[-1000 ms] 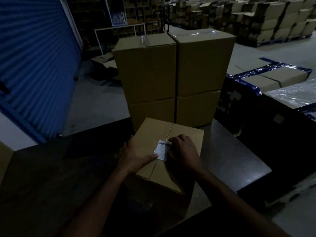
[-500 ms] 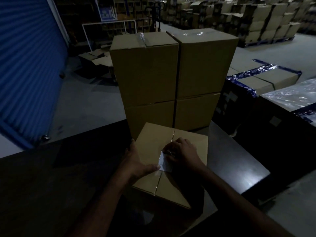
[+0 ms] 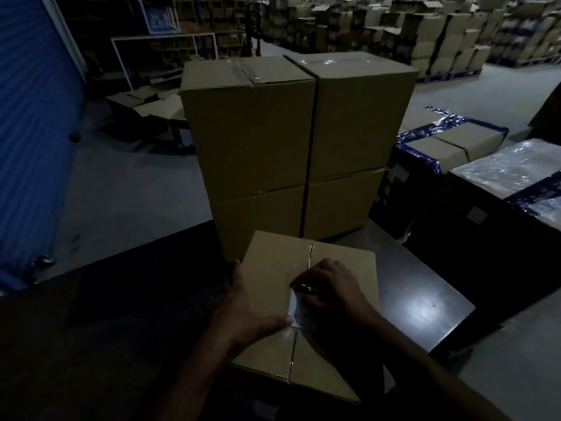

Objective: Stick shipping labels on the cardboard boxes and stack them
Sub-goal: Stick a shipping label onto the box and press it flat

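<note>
the white shipping label (image 3: 299,311) lies on the near cardboard box (image 3: 273,275), over its taped seam; the right hand (image 3: 329,288) presses it with curled fingers (grip unclear); the left hand (image 3: 252,311) rests flat beside it, thumb at the label's edge; four stacked boxes (image 3: 249,141) stand behind this box, which still awaits stacking.

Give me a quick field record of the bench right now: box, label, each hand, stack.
box: cardboard box on the dark table, seam facing up
label: white label on the seam, partly covered
left hand: left hand rests on the box, thumb at the label's corner
right hand: right hand presses the label
stack: four stacked boxes behind, two columns
</note>
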The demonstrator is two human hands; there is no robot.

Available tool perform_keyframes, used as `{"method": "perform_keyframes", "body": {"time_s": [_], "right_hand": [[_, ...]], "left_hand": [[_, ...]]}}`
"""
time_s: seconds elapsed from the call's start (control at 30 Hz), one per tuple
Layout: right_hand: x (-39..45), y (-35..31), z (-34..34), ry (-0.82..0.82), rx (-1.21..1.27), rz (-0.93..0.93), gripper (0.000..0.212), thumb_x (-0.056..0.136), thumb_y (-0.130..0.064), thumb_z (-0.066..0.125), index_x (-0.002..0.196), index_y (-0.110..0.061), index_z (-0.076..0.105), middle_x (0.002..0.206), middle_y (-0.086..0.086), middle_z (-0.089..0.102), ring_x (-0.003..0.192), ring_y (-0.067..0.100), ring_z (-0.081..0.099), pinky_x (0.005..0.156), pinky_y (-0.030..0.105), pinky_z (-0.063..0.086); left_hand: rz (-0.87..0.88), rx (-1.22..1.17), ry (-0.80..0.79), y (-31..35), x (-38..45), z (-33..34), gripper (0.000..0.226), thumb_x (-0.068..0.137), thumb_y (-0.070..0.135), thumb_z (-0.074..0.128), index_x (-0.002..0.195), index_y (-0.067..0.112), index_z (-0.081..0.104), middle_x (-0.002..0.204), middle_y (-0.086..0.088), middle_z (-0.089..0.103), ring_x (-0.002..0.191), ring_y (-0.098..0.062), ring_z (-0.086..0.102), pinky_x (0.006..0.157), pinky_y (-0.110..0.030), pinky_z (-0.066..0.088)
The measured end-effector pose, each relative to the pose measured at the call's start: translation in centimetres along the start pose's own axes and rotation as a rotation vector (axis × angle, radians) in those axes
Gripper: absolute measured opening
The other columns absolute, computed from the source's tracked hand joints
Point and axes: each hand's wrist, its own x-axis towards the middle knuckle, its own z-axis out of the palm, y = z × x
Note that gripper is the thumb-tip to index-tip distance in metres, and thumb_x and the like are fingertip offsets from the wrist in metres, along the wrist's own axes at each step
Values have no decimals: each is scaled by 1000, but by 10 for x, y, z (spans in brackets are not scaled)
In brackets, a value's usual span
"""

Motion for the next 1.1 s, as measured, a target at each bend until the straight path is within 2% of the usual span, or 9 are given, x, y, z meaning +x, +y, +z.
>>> {"method": "perform_keyframes", "body": {"time_s": [0.1,0.2,0.33,0.47,0.63,0.77,0.9,1.0,1.1], "right_hand": [[0,1,-2,-22,38,11,26,74,-55,55,96,-47,67,94,-19,51,88,3,38,73,30,29],[0,3,1,-23,16,24,30,75,-57,52,100,-48,65,100,-19,56,93,3,41,77,29,34],[4,8,2,-23,71,26,31,71,-61,49,90,-46,69,93,-20,58,90,3,43,75,25,30],[3,15,2,-4,67,-30,30,74,-57,52,92,-41,71,92,-21,62,94,6,47,80,13,26],[0,20,3,-8,71,16,29,72,-58,51,85,-40,69,91,-19,58,95,7,44,81,6,24],[-5,24,3,-7,37,13,24,75,-59,53,88,-42,65,95,-22,55,97,4,42,82,6,23],[-11,21,-3,-16,69,44,9,79,-51,62,83,-43,61,95,-18,53,97,6,40,81,5,23],[-16,16,-8,24,96,35,15,80,-42,66,93,-35,68,97,-13,54,97,8,39,81,4,24],[-22,10,-13,39,103,53,11,81,-38,68,89,-29,69,97,-13,50,97,8,36,78,5,26]], "left_hand": [[15,-21,22,-4,2,1,154,51,55,93,154,37,-19,164,2,8,146,-25,22,113,-41,31],[23,-20,14,-6,3,0,155,49,58,93,154,37,-19,163,2,10,145,-25,25,114,-43,34],[27,-45,29,-6,3,2,154,49,55,94,155,38,-17,162,2,13,144,-25,27,110,-42,36],[24,-36,37,-9,3,2,155,44,58,93,155,40,-14,160,2,16,141,-23,29,110,-43,37],[26,-33,42,-6,0,0,153,47,55,94,157,37,-10,159,1,21,136,-21,36,105,-39,41],[-2,-56,21,-2,0,-1,153,46,52,95,156,39,-11,157,0,24,132,-21,39,103,-40,43],[-18,-46,18,0,-2,-2,155,42,56,94,156,40,-9,157,1,26,133,-21,39,104,-41,43],[-29,-34,18,1,-2,-2,155,38,60,93,155,42,-8,157,2,26,134,-22,40,106,-46,44],[-32,-29,18,1,-3,-2,154,41,57,95,156,41,-7,157,0,24,134,-22,39,106,-46,43]]}}
